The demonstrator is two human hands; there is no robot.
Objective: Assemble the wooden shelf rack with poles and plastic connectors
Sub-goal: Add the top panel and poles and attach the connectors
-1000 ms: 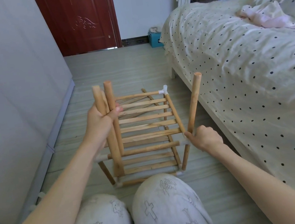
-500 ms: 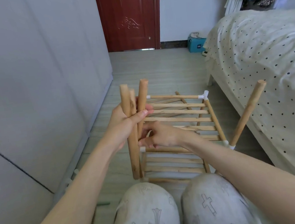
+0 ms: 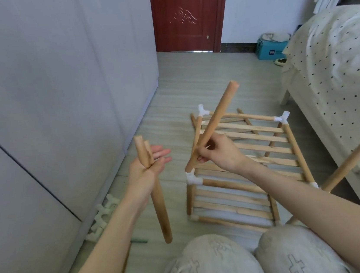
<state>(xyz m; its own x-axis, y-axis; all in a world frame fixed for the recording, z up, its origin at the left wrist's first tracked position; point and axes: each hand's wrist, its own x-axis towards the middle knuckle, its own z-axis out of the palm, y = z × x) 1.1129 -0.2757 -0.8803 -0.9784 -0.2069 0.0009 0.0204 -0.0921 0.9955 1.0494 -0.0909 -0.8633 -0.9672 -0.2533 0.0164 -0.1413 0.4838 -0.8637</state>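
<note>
The wooden shelf rack (image 3: 244,169) stands on the pale striped floor (image 3: 190,82) just ahead of the person's knees (image 3: 213,266), its slatted tiers tilted in the wide-angle view. White plastic connectors cap its corners: one at the near left (image 3: 192,178), one at the far left (image 3: 202,111), one at the far right (image 3: 282,118). The right hand (image 3: 218,152) pinches a pole (image 3: 211,125) between thumb and curled fingers near its lower end, which sits just above the near-left connector; the pole leans up and away to the right. Whether that end touches the socket cannot be told. The left hand (image 3: 150,169) holds two poles (image 3: 155,191) roughly upright against the palm, pinned under the thumb, while its fingers (image 3: 161,154) are stretched out straight and slightly spread. Another pole (image 3: 356,155) already set in the near right corner slants out toward the bed (image 3: 338,85).

Free floor lies between the rack's left side and the grey wardrobe (image 3: 45,96), where the left hand works; spare connectors (image 3: 102,214) lie along the wardrobe's base. On the right the rack stands near the bed frame. Beyond it the floor runs to a dark red door (image 3: 186,13), with a blue box (image 3: 271,50) by the far wall
</note>
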